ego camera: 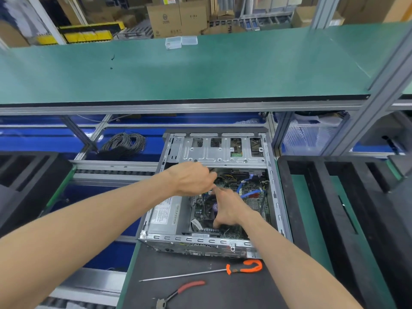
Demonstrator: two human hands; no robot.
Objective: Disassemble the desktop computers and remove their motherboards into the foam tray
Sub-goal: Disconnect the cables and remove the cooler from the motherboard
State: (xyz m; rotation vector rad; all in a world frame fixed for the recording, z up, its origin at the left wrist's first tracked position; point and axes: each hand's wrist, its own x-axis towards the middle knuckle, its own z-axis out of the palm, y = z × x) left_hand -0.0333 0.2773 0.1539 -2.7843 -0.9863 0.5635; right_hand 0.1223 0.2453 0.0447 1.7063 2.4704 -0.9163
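Both hands inside the open computer case [214,197].
Left hand [191,178] fingers curled, contents hidden; right hand [227,208] fingers bent onto the motherboard [252,197]; screwdriver [200,272], pliers [178,293] nearby.

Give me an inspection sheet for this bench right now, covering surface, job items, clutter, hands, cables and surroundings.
Surface: dark mat on a green-edged bench.
Job's things: open computer case, motherboard still inside; black foam tray at right.
Clutter: screwdriver and pliers lying in front of the case.
Hands: left hand and right hand both inside the case; grip unclear.
Cables: blue cable across the board; grey cable coil behind left.
Surroundings: green shelf with clear plastic boxes; cardboard boxes beyond.
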